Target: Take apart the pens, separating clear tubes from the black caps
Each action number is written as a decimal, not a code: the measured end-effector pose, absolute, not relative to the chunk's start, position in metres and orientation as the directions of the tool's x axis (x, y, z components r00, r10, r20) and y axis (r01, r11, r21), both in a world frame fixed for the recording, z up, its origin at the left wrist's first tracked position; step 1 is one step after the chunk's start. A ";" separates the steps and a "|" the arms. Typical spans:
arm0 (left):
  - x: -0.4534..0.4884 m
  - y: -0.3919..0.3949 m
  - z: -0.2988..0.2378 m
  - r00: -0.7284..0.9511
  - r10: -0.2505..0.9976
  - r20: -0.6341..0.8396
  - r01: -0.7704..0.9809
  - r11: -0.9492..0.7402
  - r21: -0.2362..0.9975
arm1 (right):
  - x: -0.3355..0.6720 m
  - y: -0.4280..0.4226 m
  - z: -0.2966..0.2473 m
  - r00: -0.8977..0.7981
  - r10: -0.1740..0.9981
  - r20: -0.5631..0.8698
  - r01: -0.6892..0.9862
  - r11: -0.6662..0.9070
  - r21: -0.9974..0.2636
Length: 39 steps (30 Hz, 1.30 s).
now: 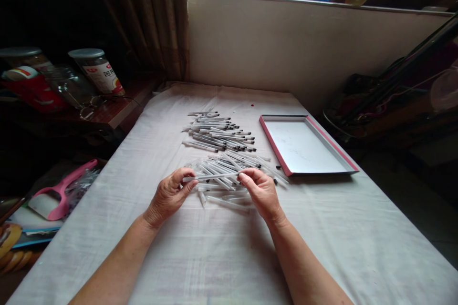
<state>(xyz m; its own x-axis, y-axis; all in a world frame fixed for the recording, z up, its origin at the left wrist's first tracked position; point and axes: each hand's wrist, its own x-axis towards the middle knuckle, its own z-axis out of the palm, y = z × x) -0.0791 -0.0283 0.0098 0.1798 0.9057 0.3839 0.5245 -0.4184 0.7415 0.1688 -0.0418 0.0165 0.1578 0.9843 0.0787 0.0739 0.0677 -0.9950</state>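
A slim, whitish pen barrel (216, 177) is held level between my two hands, above a pile of pen parts. My left hand (172, 195) pinches its left end between thumb and fingers. At the other end, my right hand (262, 192) pinches it with thumb and forefinger; the tip there is hidden by the fingers. Under and behind the hands lies a loose heap of clear pen barrels (223, 203). Farther back, several pens with black ends (209, 139) lie in a spread pile, mostly pointing right.
A shallow pink-edged box lid (304, 145) lies right of the piles. Small black caps (278, 167) sit near its corner. A red dot-like piece (252, 105) lies at the back. Left of the cloth-covered table (200, 257) stand a jar (98, 74) and a pink-handled item (62, 195).
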 end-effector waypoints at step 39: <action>-0.085 -0.026 0.018 0.251 0.908 0.336 0.552 -0.419 0.721 | 0.185 -0.042 0.017 0.042 0.925 0.377 0.493 0.309 -0.813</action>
